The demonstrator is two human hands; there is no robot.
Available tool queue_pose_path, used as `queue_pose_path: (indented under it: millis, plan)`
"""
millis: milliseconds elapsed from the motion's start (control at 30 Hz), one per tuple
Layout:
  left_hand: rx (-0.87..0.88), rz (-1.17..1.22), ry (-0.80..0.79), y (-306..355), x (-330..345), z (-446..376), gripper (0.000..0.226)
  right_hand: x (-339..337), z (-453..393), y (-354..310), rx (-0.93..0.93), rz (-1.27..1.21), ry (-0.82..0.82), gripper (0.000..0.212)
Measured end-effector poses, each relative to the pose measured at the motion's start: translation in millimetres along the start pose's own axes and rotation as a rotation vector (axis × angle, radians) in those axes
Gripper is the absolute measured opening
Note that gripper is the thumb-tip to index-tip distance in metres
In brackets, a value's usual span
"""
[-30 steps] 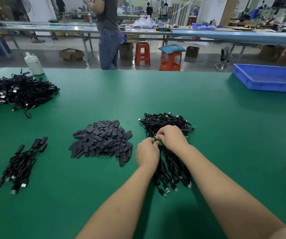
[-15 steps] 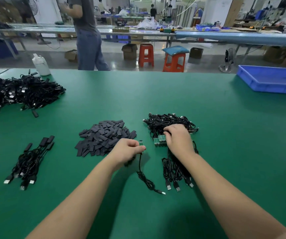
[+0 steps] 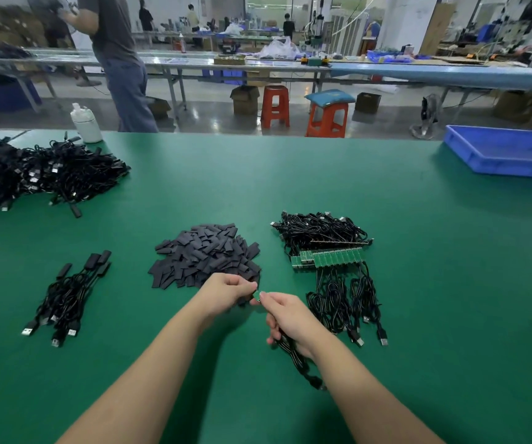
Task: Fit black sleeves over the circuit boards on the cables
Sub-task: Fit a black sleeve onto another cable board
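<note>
From the head camera, I am holding one small green circuit board [image 3: 257, 296] just in front of the sleeve pile [image 3: 206, 255], between my two hands. My right hand [image 3: 290, 318] is pinching the board's near end with thumb and forefinger while its other fingers are curling round the black cable [image 3: 296, 360], which is trailing down onto the green table [image 3: 290, 187]. My left hand [image 3: 226, 291] is closing its fingertips at the board's far end; I cannot tell whether a sleeve is already pinched there, since my knuckles are hiding the spot.

The risks, as I judge them: the sleeves are lying flat, so a mouth that is not squeezed open could be catching on the board's corner and buckling instead of sliding on. Pushing at a tilt could be stressing the solder joint where the cable meets the board. The slack cable is hanging loose under my right palm, so it could be snagging the row of unsleeved boards [image 3: 328, 259] just beside it and dragging them out of line. The finished cables [image 3: 66, 293] are lying well apart at the left.
</note>
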State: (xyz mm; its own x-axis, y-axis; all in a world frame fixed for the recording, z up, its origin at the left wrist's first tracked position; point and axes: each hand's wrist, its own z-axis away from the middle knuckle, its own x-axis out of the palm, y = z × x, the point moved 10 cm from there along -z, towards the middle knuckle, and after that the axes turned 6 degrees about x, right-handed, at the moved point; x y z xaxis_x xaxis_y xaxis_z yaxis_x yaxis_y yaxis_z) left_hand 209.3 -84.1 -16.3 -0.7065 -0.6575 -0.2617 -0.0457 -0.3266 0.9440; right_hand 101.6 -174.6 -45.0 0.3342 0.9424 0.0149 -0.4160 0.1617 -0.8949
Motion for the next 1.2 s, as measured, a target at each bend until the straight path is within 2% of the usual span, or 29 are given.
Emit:
queue_pose_path:
  millis: [133, 267, 333, 500, 667, 867, 933, 1067, 1200]
  plan:
    - [-0.012, -0.009, 0.019, -14, 6, -3, 0.031, -5, -6, 5, 0.006, -0.005, 0.052, 0.023]
    - [0.010, -0.433, 0.347, -17, -29, -6, 0.027, -17, -14, 11, -0.008, 0.114, 0.188, 0.022]
    - [-0.033, -0.569, 0.402, -23, -37, -3, 0.026, -21, -17, 15, -0.011, 0.135, 0.233, 0.020]
    - [-0.116, -0.775, 0.368, -30, -30, -5, 0.038, -18, -19, 17, -0.033, 0.269, 0.208, 0.024]
    - [-0.175, -0.695, 0.308, -36, -34, -8, 0.028, -15, -16, 14, -0.057, 0.370, 0.175, 0.023]
    - [-0.249, -0.709, 0.159, -41, -36, -5, 0.018, -12, -17, 16, -0.050, 0.356, 0.144, 0.021]
    - [-0.204, -0.701, 0.144, -39, -34, -2, 0.011, -12, -17, 17, -0.042, 0.336, 0.134, 0.023]
    - [0.035, -0.691, 0.114, -25, -24, 9, 0.015, -10, -16, 15, -0.042, 0.312, 0.109, 0.023]
    - [0.112, -0.447, 0.027, -27, -10, 20, 0.012, -10, -15, 15, -0.031, 0.317, 0.102, 0.022]
